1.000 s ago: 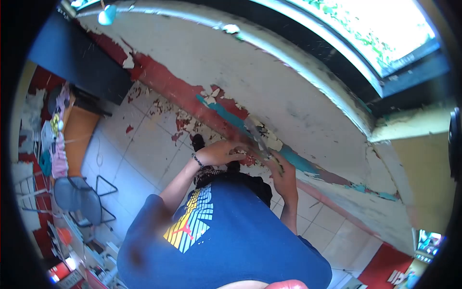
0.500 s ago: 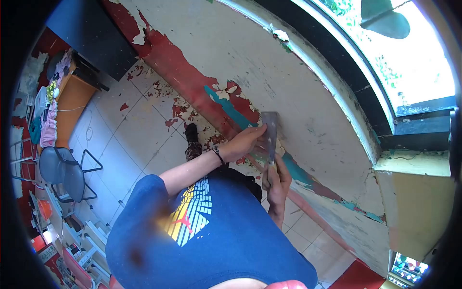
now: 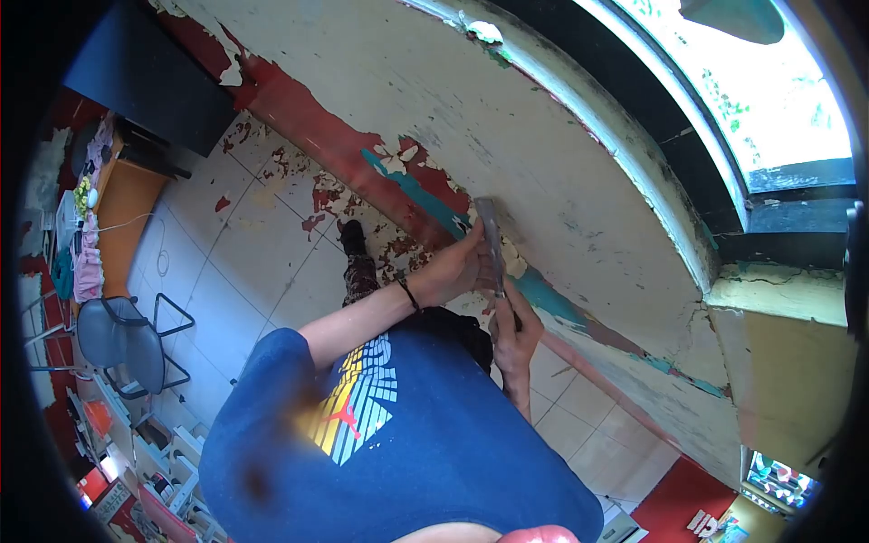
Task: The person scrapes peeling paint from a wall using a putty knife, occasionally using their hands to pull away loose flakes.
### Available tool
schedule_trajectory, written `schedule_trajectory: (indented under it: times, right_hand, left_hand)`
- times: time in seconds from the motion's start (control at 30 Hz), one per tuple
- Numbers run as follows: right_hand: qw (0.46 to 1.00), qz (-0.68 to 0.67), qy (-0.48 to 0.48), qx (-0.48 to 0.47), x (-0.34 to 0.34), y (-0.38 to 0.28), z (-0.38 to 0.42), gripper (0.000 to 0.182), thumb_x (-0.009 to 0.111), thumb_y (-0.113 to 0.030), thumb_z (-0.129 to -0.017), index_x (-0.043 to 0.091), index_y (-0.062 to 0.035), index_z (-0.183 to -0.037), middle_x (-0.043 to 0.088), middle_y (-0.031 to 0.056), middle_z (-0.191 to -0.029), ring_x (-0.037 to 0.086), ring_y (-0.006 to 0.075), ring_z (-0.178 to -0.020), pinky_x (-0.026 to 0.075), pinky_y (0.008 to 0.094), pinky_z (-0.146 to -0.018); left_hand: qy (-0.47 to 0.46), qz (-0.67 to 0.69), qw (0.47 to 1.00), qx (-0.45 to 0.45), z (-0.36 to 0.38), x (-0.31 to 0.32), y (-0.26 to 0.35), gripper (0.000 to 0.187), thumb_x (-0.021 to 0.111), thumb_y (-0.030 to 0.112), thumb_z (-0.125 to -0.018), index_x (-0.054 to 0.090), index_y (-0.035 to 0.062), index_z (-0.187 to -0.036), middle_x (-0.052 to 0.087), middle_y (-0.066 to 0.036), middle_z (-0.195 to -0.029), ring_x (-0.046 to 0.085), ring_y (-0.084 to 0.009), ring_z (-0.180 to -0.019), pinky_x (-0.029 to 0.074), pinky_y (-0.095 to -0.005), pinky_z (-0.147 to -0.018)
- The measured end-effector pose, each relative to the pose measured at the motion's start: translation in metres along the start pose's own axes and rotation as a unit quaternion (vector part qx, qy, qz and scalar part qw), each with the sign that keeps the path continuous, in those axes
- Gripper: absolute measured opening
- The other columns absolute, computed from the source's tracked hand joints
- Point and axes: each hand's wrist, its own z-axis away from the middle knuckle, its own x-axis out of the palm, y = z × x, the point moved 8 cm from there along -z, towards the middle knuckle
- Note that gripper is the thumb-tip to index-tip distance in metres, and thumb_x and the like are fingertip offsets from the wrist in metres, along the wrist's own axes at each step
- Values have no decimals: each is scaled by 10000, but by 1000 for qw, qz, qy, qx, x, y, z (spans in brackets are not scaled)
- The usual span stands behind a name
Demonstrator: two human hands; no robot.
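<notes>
A paint scraper (image 3: 490,237) with a broad metal blade is held up against the wall (image 3: 597,244), its blade seen nearly edge-on. My right hand (image 3: 516,337) is closed around the handle. From the other side, my left hand (image 3: 448,274), with a dark bracelet at the wrist, grips the blade near its middle, fingertips against the metal. Part of its fingers is hidden behind the blade. Beside the tool, pale paint flakes (image 3: 514,261) lift from a strip of teal paint (image 3: 552,300). Bare red paint (image 3: 303,113) runs along the lower wall.
Peeled chips (image 3: 330,195) litter the tiled floor (image 3: 258,249) along the wall base. A grey chair (image 3: 122,339) and an orange desk (image 3: 131,213) stand at the left, near a dark cabinet (image 3: 154,72). A window (image 3: 778,100) is at upper right.
The scraper blade has turned from showing its flat face to nearly edge-on. Pale flakes now show beside it. The whole view has shifted slightly; both hands stay on the scraper.
</notes>
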Motion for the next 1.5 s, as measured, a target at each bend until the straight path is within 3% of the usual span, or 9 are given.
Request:
schedule_trajectory:
  times: [0.3, 0.4, 0.6, 0.67, 0.87, 1.03, 1.2, 1.43, 1.5]
  right_hand:
    - [985, 78, -15, -154, 11, -18, -4, 353, 496, -53, -897, 525, -1, -1245, 534, 16, -764, 388, 39, -518, 317, 195, -454]
    - [1000, -18, -5, -17, 11, -8, -6, 353, 482, -48, -906, 516, -6, -1255, 550, 23, -781, 370, 32, -484, 304, 192, -425]
    - [999, -15, -4, -37, 16, -12, -1, 349, 477, -52, -915, 509, -8, -1260, 575, 32, -809, 343, 15, -453, 274, 176, -395]
    - [999, -38, 1, -19, 14, -12, -1, 374, 484, -14, -881, 519, -14, -1254, 555, 29, -792, 376, 37, -508, 305, 188, -450]
    - [1000, -14, 10, 15, 17, -10, -1, 390, 493, -6, -862, 528, -20, -1251, 537, 31, -777, 415, 57, -562, 340, 199, -502]
    - [997, -50, 16, 56, 12, -3, 2, 380, 493, -17, -866, 531, -14, -1244, 538, 41, -758, 434, 71, -576, 360, 211, -525]
    - [1000, 13, 1, -11, 14, -13, -4, 352, 491, -21, -870, 549, 1, -1216, 550, 50, -752, 444, 73, -570, 368, 213, -516]
    - [998, 37, 29, -36, 18, 0, 1, 357, 498, 6, -856, 553, 3, -1209, 616, 103, -865, 475, 87, -605, 395, 227, -562]
    - [995, 28, 13, -91, 27, -10, 3, 344, 468, -33, -910, 523, -15, -1249, 528, 34, -772, 371, 36, -456, 294, 187, -398]
  left_hand:
    - [-39, 1, 998, 52, 2, -1, 16, 609, 267, 638, -895, 525, 95, -990, 579, -61, -929, 541, -201, -918, 393, -376, -853]
    - [-27, 5, 1000, 13, 3, 4, 9, 604, 270, 639, -894, 517, 102, -1017, 574, -65, -934, 541, -207, -917, 391, -377, -855]
    - [-37, -5, 999, 17, 11, 12, 22, 614, 275, 651, -886, 520, 103, -1011, 553, -61, -936, 528, -223, -941, 390, -391, -869]
    - [28, 14, 1000, 2, 8, 15, 14, 636, 235, 642, -897, 533, 81, -897, 550, -58, -848, 534, -191, -851, 405, -330, -704]
    - [-42, 0, 999, 22, 7, 2, 22, 548, 284, 619, -902, 515, 128, -981, 554, -40, -861, 532, -189, -888, 398, -390, -823]
    - [11, 1, 1000, 12, 3, 2, 11, 618, 265, 652, -889, 511, 97, -1009, 549, -56, -924, 522, -206, -941, 386, -386, -851]
    - [4, -14, 999, 35, 6, 1, 16, 615, 268, 651, -890, 511, 96, -993, 551, -62, -930, 527, -203, -927, 388, -381, -835]
    - [42, 14, 999, 16, 7, -3, 17, 629, 225, 619, -910, 527, 86, -767, 541, -51, -784, 549, -227, -856, 406, -383, -809]
    - [22, 2, 999, 25, 6, -1, 17, 634, 223, 616, -912, 521, 79, -751, 533, -56, -773, 549, -241, -854, 407, -390, -814]
